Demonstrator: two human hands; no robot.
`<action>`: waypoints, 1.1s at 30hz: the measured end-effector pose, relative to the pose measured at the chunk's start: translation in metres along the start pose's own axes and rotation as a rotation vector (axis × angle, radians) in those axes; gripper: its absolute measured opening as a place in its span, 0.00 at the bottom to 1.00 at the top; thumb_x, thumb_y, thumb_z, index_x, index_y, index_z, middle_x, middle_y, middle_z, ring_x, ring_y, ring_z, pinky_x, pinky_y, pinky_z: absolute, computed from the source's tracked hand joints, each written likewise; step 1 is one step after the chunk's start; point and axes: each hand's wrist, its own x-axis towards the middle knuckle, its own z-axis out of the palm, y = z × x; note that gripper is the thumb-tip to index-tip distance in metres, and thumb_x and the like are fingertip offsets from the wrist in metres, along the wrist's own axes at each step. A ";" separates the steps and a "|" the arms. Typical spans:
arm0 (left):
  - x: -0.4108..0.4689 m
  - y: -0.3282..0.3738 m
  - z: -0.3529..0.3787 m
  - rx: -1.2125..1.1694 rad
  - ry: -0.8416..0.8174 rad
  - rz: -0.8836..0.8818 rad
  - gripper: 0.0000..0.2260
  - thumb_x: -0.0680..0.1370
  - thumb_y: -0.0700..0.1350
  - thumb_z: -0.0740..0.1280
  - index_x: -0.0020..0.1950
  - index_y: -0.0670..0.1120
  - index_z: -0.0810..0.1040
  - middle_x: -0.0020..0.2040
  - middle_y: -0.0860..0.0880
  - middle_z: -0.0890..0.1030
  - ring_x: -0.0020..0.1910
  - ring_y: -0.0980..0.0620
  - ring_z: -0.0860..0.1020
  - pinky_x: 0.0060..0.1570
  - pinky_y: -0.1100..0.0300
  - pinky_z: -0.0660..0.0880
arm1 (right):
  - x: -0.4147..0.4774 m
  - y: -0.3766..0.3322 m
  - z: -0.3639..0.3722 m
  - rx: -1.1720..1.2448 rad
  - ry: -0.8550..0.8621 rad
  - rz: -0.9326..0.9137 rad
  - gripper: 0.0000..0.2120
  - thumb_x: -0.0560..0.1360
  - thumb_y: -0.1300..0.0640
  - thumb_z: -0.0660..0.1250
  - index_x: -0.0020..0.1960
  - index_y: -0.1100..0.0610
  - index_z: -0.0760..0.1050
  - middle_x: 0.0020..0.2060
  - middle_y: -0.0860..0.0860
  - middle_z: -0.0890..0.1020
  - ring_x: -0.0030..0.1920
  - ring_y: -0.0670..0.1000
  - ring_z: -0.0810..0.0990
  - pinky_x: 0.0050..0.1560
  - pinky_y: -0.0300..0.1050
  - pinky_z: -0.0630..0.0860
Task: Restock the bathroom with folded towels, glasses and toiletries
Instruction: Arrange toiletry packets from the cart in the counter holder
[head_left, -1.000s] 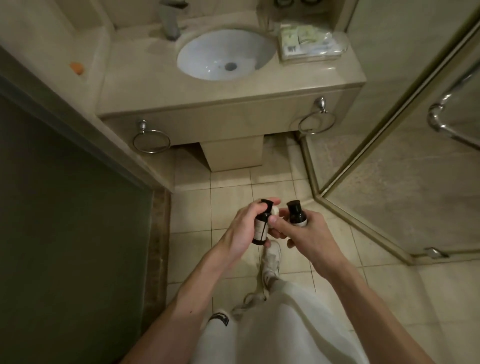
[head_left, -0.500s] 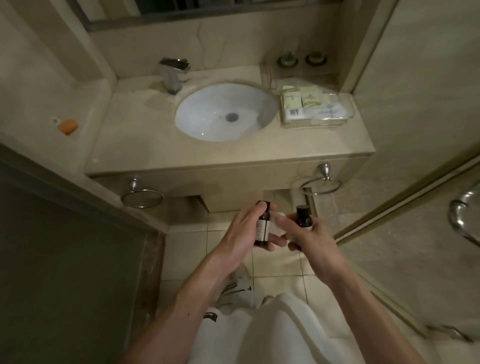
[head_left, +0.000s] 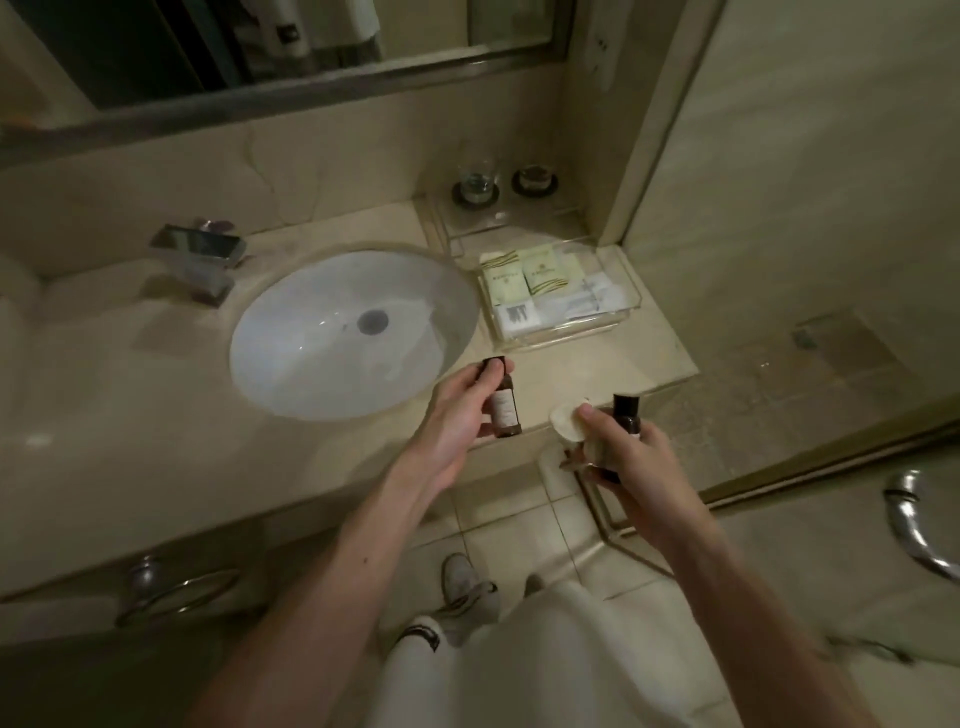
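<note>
My left hand (head_left: 457, 415) grips a small dark toiletry bottle (head_left: 503, 402) with a pale label, held over the counter's front edge just right of the sink (head_left: 322, 332). My right hand (head_left: 623, 457) holds a second dark bottle (head_left: 627, 415) with a black cap, and its thumb pins a small white round item (head_left: 567, 422). Both hands hover apart in front of the vanity counter (head_left: 130, 405). A clear tray (head_left: 623, 317) with several wrapped toiletry packets lies at the counter's right. Behind it, a glass (head_left: 475, 182) stands on a coaster.
A chrome faucet (head_left: 200, 260) sits left of the sink, with a mirror (head_left: 291, 47) above the counter. A second coaster with a dark item (head_left: 535, 181) lies right of the glass. Glass shower wall and chrome handle (head_left: 914, 525) are to the right. A towel ring (head_left: 171, 592) hangs below the counter.
I have stepped closer to the vanity and the view has tilted up. My hands have separated, the left carrying its bottle forward over the counter edge.
</note>
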 end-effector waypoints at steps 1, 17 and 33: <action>0.011 0.005 0.002 -0.010 -0.015 -0.013 0.13 0.84 0.49 0.62 0.60 0.44 0.81 0.51 0.48 0.80 0.45 0.52 0.78 0.42 0.56 0.79 | 0.007 -0.003 0.000 0.008 0.016 0.007 0.15 0.76 0.49 0.71 0.56 0.59 0.79 0.44 0.56 0.83 0.44 0.52 0.81 0.44 0.45 0.74; 0.192 0.045 0.059 0.083 0.038 -0.139 0.12 0.82 0.49 0.65 0.63 0.46 0.73 0.51 0.44 0.85 0.44 0.49 0.79 0.34 0.58 0.78 | 0.168 -0.064 -0.034 0.155 0.046 0.178 0.12 0.76 0.49 0.70 0.53 0.57 0.78 0.43 0.54 0.79 0.43 0.49 0.79 0.44 0.45 0.73; 0.359 0.057 0.122 0.866 0.132 0.094 0.13 0.76 0.52 0.73 0.51 0.52 0.70 0.41 0.50 0.83 0.35 0.51 0.82 0.33 0.55 0.80 | 0.286 -0.100 -0.075 0.080 0.034 0.315 0.12 0.76 0.51 0.70 0.55 0.56 0.78 0.38 0.53 0.78 0.40 0.48 0.78 0.42 0.43 0.73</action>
